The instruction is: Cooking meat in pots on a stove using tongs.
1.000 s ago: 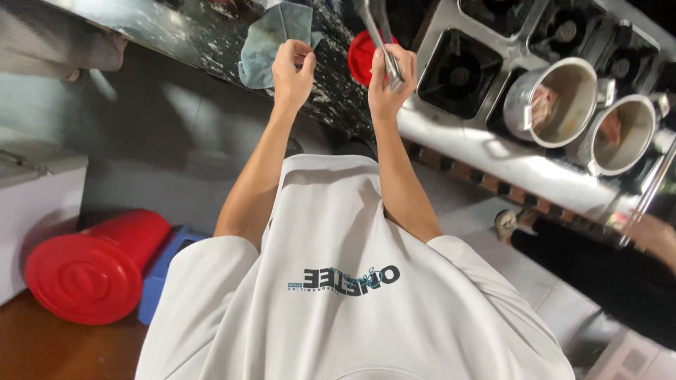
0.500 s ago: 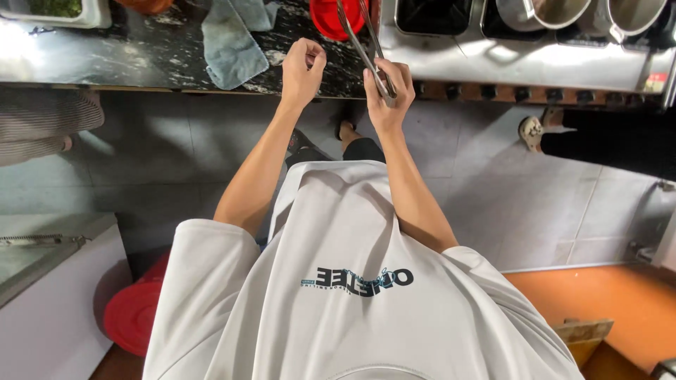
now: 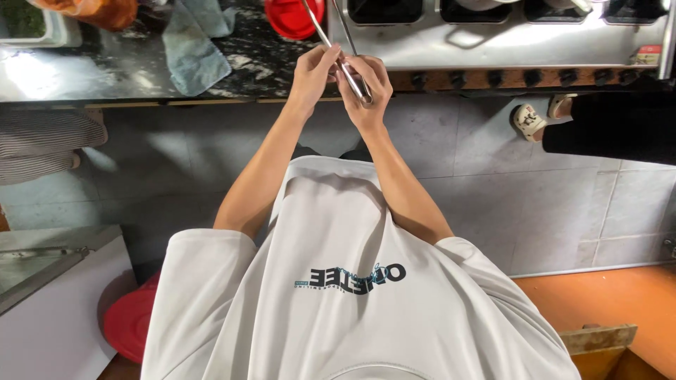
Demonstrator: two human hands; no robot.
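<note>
Since half second ago we brought left hand (image 3: 313,70) over; both now grip metal tongs (image 3: 343,53), top centre, over desk (image 3: 105,77) edge. Red lid (image 3: 292,17) above, blue cloth (image 3: 193,49) upper left, small red-white packet (image 3: 648,54) far upper right on stove (image 3: 507,49).

Both bare arms reach forward from short white sleeves and converge, the left hand (image 3: 313,74) with fingers curled and its fingertips meeting the right hand (image 3: 366,88), whose fingers are closed in a grip, both wrists nearly straight and close together.
</note>
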